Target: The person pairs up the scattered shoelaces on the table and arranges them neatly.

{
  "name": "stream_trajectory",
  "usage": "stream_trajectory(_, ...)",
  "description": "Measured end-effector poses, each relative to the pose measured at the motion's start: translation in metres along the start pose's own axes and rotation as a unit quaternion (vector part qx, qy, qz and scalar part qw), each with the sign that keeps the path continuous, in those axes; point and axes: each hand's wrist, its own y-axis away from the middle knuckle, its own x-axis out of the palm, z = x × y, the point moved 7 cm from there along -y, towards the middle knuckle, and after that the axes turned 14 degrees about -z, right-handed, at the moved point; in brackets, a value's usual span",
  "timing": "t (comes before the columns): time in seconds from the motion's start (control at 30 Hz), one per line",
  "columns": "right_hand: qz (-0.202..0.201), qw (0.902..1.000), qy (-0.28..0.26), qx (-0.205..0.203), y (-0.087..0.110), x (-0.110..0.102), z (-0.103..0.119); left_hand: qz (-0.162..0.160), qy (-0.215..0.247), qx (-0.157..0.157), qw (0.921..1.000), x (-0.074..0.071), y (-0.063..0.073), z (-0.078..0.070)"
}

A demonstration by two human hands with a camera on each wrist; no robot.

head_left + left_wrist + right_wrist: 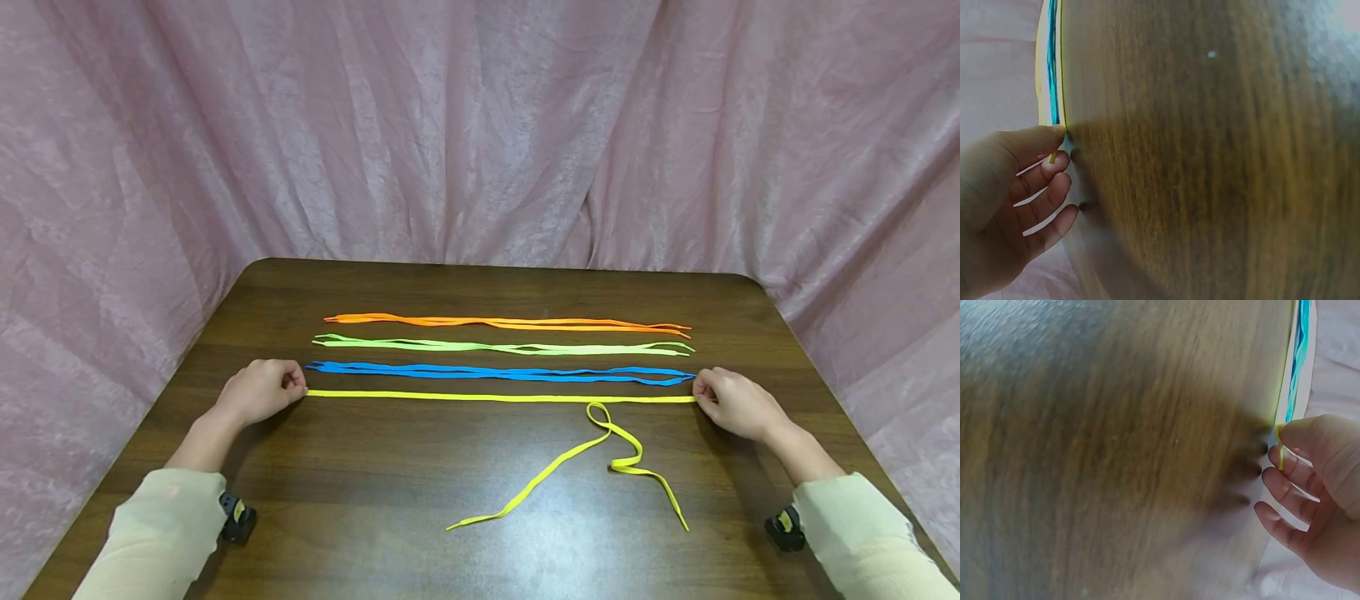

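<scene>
A flat yellow shoelace (480, 397) runs straight from side to side across the table in the head view. My left hand (262, 390) pinches its left end between thumb and index finger; in the left wrist view a short yellow tip (1052, 158) pokes out below the thumb. At the other end my right hand (738, 404) pinches the lace the same way, its tip (1281, 457) showing under the thumb in the right wrist view. Just beyond lies a doubled blue shoelace (495, 375), its right end close to my right fingertips.
Farther back, a light green shoelace pair (495, 347) and an orange pair (495, 322) lie parallel on the brown wooden table (337, 500). Nearer me, a second yellow lace (555, 464) lies loosely, with a loop near the straight one. Pink curtains (480, 133) surround the table.
</scene>
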Motion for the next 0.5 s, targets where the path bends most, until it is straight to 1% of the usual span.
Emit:
stream_trajectory(0.1, -0.001, 1.0000, 0.001, -0.002, -0.0007, 0.0010, 0.0001, -0.002, -0.001, -0.001, 1.0000, 0.0009, -0.0006, 0.0005)
stream_trajectory(0.33, 0.014, 0.9998, 0.000, 0.013, -0.0015, 0.0016, -0.0003, -0.005, -0.006, 0.004, 1.0000, 0.0022, -0.0027, -0.0002)
stream_trajectory(0.5, 0.017, 0.9998, -0.007, 0.007, -0.0018, 0.0017, 0.0012, -0.002, -0.006, 0.007, 1.0000, 0.0018, -0.0032, -0.0023)
